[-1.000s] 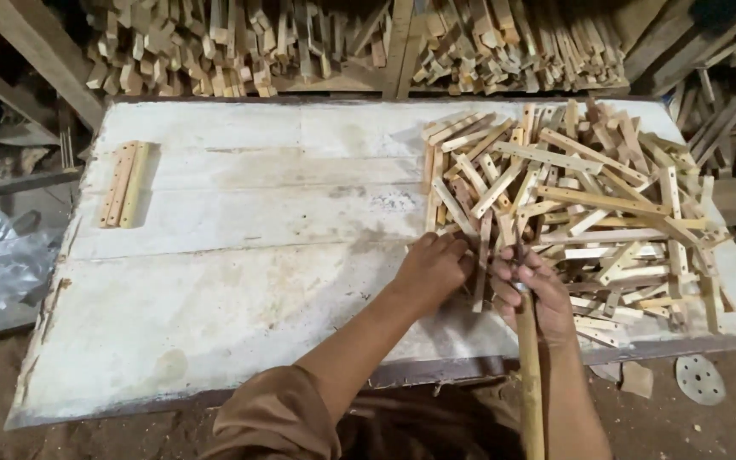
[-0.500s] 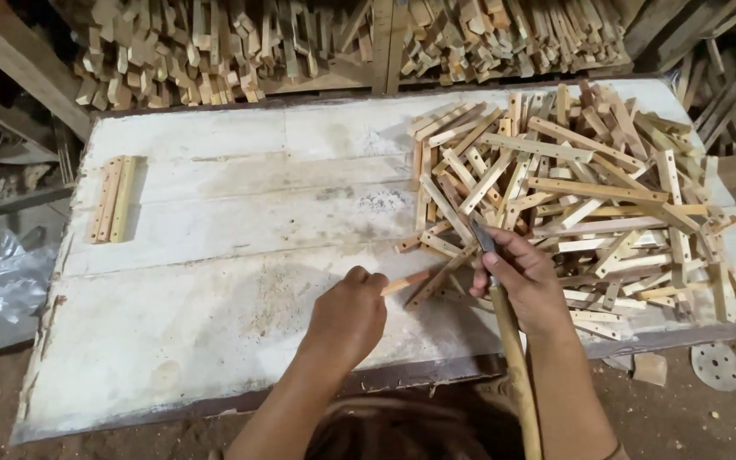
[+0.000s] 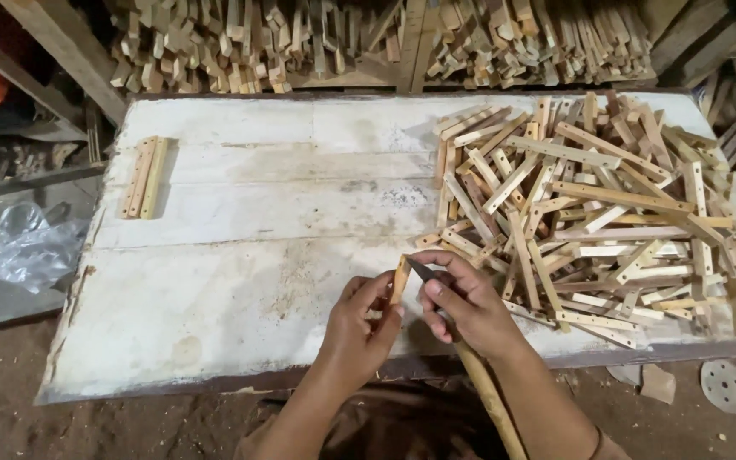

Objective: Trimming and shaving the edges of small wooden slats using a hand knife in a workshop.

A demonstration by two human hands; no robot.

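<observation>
Small wooden stick (image 3: pixel 399 279) is held upright over the near edge of the table (image 3: pixel 240 281), just left of the big pile. Left hand (image 3: pixel 358 328) has it: fingers closed around the lower part, thumb and forefinger pinching it.

Right hand (image 3: pixel 463 305) is wrapped tight on a knife (image 3: pixel 426 271) with a long wooden handle (image 3: pixel 489 399) that runs down toward the person. Dark blade tip sits against the top of the stick. Can't tell if it's cutting in or only touching.

Progress, judging from the layout: early. The loose pile of sticks (image 3: pixel 594 204) covers the right half of the table, jumbled and crossing, looks like raw stock. On the far left only a small neat set of sticks (image 3: pixel 145 176) lies side by side, well apart from the pile. If that's the finished lot, a few are done and nearly all are left. Some shavings or dust on the white surface near the hands.

Around it: stacked wood pieces on the shelf (image 3: pixel 368 43) behind the table, crumpled clear plastic bag (image 3: pixel 31 247) off the left edge, round sanding disc (image 3: pixel 726 385) on the dirt floor at right.
</observation>
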